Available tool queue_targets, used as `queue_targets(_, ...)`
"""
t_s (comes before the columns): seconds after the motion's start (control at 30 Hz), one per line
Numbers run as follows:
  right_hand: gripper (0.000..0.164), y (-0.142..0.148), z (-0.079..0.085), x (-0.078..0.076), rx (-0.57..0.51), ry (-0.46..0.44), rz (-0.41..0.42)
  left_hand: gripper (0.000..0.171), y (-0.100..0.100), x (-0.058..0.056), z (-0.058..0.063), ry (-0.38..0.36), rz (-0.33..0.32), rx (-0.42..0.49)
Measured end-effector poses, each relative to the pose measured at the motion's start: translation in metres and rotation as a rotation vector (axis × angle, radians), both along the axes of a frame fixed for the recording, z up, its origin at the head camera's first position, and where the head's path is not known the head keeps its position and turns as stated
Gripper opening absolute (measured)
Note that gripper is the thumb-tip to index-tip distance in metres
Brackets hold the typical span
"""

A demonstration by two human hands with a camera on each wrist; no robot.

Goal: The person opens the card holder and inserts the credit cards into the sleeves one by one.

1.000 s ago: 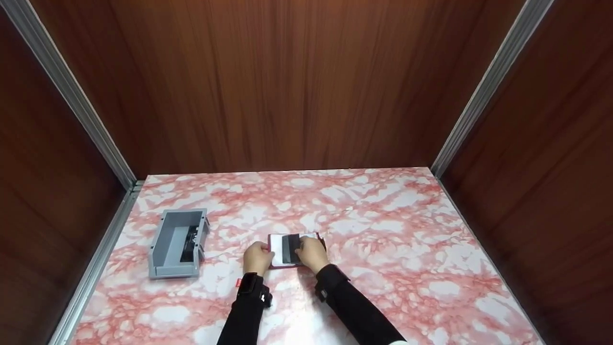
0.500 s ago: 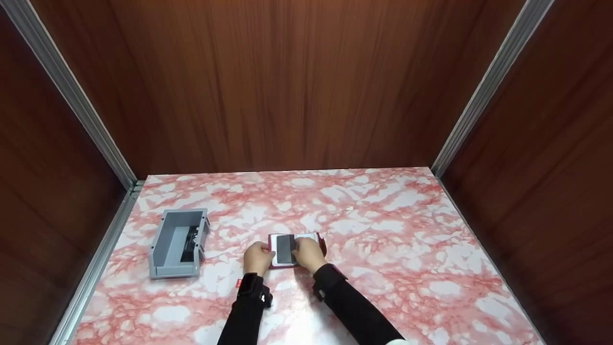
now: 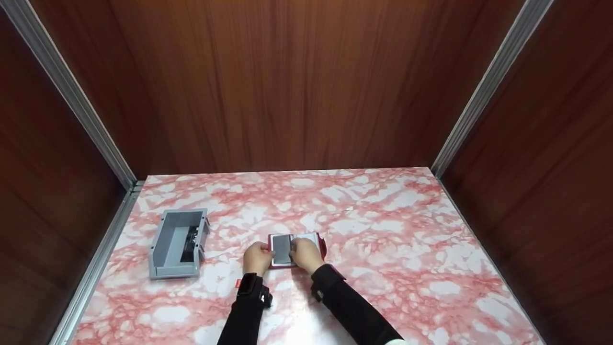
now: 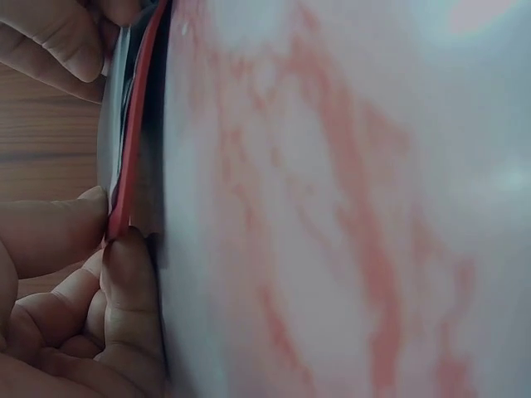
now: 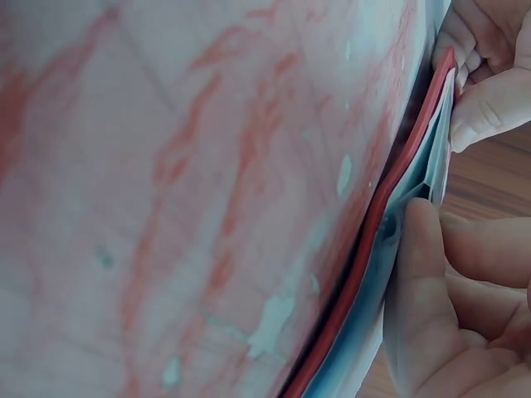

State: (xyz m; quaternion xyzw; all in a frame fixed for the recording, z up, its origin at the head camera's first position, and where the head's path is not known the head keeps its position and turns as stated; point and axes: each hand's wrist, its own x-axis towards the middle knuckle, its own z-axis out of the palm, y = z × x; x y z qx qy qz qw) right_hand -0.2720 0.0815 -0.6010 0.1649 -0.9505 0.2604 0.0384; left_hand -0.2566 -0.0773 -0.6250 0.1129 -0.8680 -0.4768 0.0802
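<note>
Brown wood panels [image 3: 268, 86] close the workplace on three sides, with grey metal posts [image 3: 79, 93] standing in the corners, and below them is the table [image 3: 392, 292] with a red and white marble pattern. On the left side of it stands a grey bin [image 3: 175, 271], well apart from both hands, and inside, along its right wall, is a black object [image 3: 190, 245] which I cannot identify. Near the middle of the table is an open red booklet [image 5: 378, 201] with white inside, and over its left half is a grey card [image 3: 281, 249]. The left hand [image 3: 256, 258] pinches the left edge of the booklet between thumb and bent finger. The right hand [image 3: 307, 254], with fingers curled, pinches the card at its right edge; this hand stands in the way and covers part of the booklet's right half. At the right end of the booklet a dark red strap [image 3: 323, 247] shows. Just beside the left wrist, partly hidden by it, is a small red piece [image 3: 238, 283] on the table.
</note>
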Motion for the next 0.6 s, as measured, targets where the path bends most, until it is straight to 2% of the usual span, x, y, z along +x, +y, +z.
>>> queue_targets(0.17, 0.01, 0.002, 0.001, 0.0, -0.009, -0.011, 0.03, 0.022, 0.0, 0.001, 0.003, -0.017, -0.001, 0.022)
queue_targets(0.3, 0.019, 0.006, 0.004, 0.001, -0.03, -0.014, 0.047, 0.022, 0.0, 0.001, 0.004, -0.017, -0.002, 0.034)
queue_targets(0.47, 0.015, 0.012, 0.005, 0.001, -0.032, 0.094, 0.054, 0.019, 0.0, 0.0, 0.004, -0.015, 0.002, 0.032)
queue_targets(0.6, 0.015, 0.015, 0.005, 0.0, -0.026, 0.172, 0.026, 0.017, 0.001, 0.001, 0.005, -0.009, 0.007, 0.016)
